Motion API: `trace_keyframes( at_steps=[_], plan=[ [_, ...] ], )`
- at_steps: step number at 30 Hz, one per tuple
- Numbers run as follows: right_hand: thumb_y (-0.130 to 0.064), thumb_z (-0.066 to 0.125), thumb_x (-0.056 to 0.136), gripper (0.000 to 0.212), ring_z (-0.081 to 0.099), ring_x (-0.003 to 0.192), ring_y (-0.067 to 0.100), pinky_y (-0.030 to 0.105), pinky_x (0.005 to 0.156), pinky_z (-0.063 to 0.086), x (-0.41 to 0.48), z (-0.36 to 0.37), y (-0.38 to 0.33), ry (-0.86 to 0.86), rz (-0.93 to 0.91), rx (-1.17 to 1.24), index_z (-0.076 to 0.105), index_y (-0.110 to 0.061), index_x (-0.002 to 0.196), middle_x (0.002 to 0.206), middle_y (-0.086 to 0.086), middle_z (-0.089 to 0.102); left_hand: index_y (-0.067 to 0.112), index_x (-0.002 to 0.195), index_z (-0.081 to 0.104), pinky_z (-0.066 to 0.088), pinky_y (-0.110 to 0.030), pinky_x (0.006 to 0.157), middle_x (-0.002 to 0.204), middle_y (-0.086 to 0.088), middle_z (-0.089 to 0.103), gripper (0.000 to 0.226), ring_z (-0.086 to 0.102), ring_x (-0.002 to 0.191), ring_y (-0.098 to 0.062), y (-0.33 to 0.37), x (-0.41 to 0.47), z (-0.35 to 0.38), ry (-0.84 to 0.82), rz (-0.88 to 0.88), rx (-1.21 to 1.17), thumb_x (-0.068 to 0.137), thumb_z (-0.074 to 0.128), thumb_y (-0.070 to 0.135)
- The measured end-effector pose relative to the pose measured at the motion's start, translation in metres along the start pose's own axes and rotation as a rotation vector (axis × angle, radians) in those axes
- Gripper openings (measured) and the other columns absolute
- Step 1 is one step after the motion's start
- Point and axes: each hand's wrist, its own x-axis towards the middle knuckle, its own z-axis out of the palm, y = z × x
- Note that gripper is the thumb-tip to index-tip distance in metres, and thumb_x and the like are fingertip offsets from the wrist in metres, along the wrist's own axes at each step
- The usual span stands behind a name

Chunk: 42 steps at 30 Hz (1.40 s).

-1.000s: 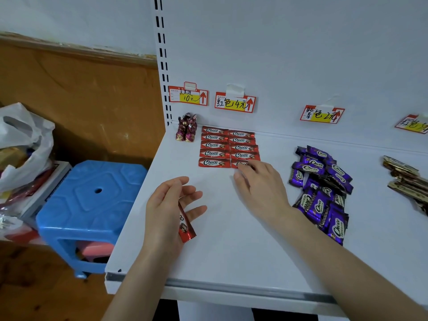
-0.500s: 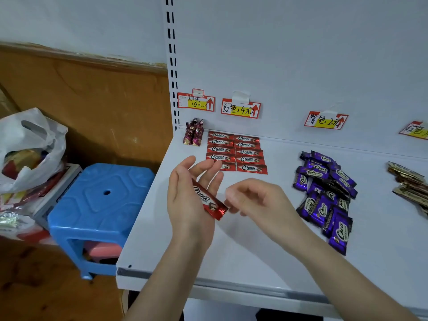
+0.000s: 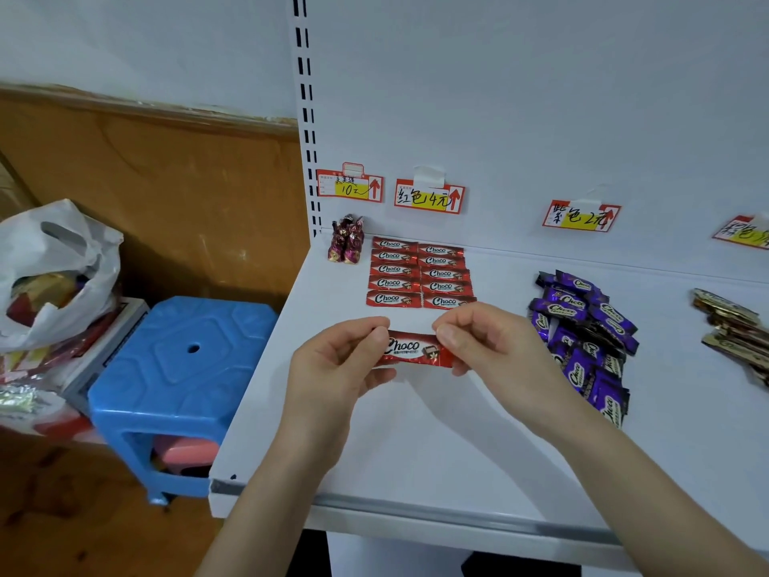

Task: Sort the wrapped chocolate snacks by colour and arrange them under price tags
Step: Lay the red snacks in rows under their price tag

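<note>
A red Choco bar [image 3: 415, 349] is held level above the white shelf [image 3: 416, 443], just in front of the red rows. My left hand [image 3: 339, 360] pinches its left end and my right hand [image 3: 487, 343] pinches its right end. Two neat columns of red Choco bars [image 3: 420, 272] lie under the red price tag [image 3: 428, 197]. A loose heap of purple Choco bars [image 3: 582, 335] sits under the purple price tag [image 3: 580, 216]. Small dark-red wrapped sweets [image 3: 347, 239] stand under the leftmost tag [image 3: 349, 186].
Gold-wrapped bars [image 3: 732, 331] lie at the right edge under a partly cut-off tag [image 3: 745, 233]. A blue plastic stool [image 3: 179, 368] stands left of the shelf, with a white plastic bag [image 3: 54, 268] on boxes beyond it. The shelf's front edge [image 3: 416, 508] runs below my wrists.
My right hand left the red rows and took the bar's right end. The bar, first upright in my left hand, now lies level between both hands, closer to the rows.
</note>
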Motion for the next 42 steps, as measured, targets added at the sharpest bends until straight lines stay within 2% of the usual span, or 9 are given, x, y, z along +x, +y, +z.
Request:
trace_keyframes(
  at_steps=[7,10,12,15,18,21,27,35,42],
  plan=[
    [-0.011,0.063,0.085,0.022,0.060,0.065,0.001,0.016,0.059,0.049,-0.002,0.001,0.005,-0.031,-0.064,-0.002,0.065,-0.033,0.082,0.074,-0.016,0.067,0.019,0.083,0.069,0.052,-0.015,0.054,0.077,0.007,0.073,0.010,0.070,0.073,-0.010,-0.002,0.002,-0.002,0.033,0.073,0.101,0.082,0.064,0.011],
    [-0.007,0.065,0.083,0.025,0.059,0.064,-0.001,0.012,0.059,0.046,0.005,0.003,0.015,-0.029,-0.030,-0.042,0.065,-0.032,0.078,0.069,-0.017,0.066,0.024,0.083,0.065,0.052,-0.014,0.054,0.073,0.013,0.071,0.013,0.069,0.070,-0.005,-0.007,0.006,-0.006,0.063,0.144,0.290,0.088,0.060,0.013],
    [-0.007,0.064,0.084,0.022,0.057,0.064,-0.002,0.008,0.060,0.042,0.016,0.005,0.025,0.015,0.017,-0.135,0.065,-0.027,0.076,0.068,-0.016,0.064,0.027,0.096,0.062,0.052,-0.012,0.073,0.091,0.020,0.064,0.010,0.063,0.079,-0.001,-0.013,0.008,-0.012,0.123,0.245,0.623,0.092,0.056,0.020],
    [-0.009,0.060,0.087,0.009,0.055,0.068,-0.004,0.006,0.064,0.039,0.032,0.014,0.038,0.017,0.048,-0.376,0.067,-0.014,0.085,0.075,-0.015,0.061,0.017,0.128,0.055,0.029,-0.018,0.100,0.128,0.005,0.055,0.037,0.048,0.119,-0.011,-0.024,0.010,-0.022,0.095,0.314,1.118,0.093,0.053,0.031],
    [-0.014,0.054,0.091,0.016,0.054,0.090,0.013,0.020,0.075,0.038,0.037,0.023,0.046,0.061,-0.033,-0.660,0.066,-0.010,0.100,0.096,-0.001,0.064,0.021,0.140,0.041,0.010,-0.034,0.115,0.152,0.000,0.030,0.049,0.021,0.142,-0.017,-0.034,0.011,-0.027,-0.012,0.241,1.439,0.096,0.039,0.043],
    [-0.020,0.052,0.092,0.021,0.050,0.101,0.020,0.024,0.081,0.034,0.025,0.029,0.046,0.121,-0.131,-0.780,0.066,-0.013,0.106,0.106,0.001,0.062,0.021,0.140,0.041,0.008,-0.037,0.116,0.153,-0.002,0.028,0.049,0.018,0.143,-0.019,-0.037,0.011,-0.028,-0.029,0.247,1.465,0.097,0.036,0.043],
    [-0.022,0.049,0.094,0.025,0.053,0.103,0.022,0.031,0.085,0.037,0.017,0.038,0.049,0.036,-0.191,-0.923,0.066,-0.014,0.110,0.113,0.001,0.062,0.021,0.141,0.040,0.007,-0.036,0.116,0.153,-0.001,0.028,0.049,0.018,0.143,-0.018,-0.037,0.011,-0.029,-0.029,0.254,1.458,0.097,0.035,0.041],
    [-0.021,0.045,0.094,0.027,0.049,0.107,0.024,0.037,0.090,0.039,0.036,0.042,0.051,-0.002,-0.177,-0.931,0.063,-0.010,0.111,0.117,0.002,0.058,0.022,0.140,0.041,0.007,-0.035,0.116,0.153,0.000,0.030,0.048,0.020,0.143,-0.017,-0.037,0.010,-0.029,-0.023,0.263,1.429,0.097,0.037,0.041],
    [-0.021,0.049,0.093,0.026,0.049,0.110,0.025,0.036,0.093,0.037,0.032,0.041,0.053,0.053,-0.186,-0.907,0.064,-0.010,0.111,0.118,0.005,0.059,0.023,0.141,0.040,0.007,-0.035,0.116,0.153,0.001,0.028,0.048,0.019,0.143,-0.016,-0.038,0.011,-0.030,-0.020,0.265,1.436,0.097,0.035,0.043]
  ],
)
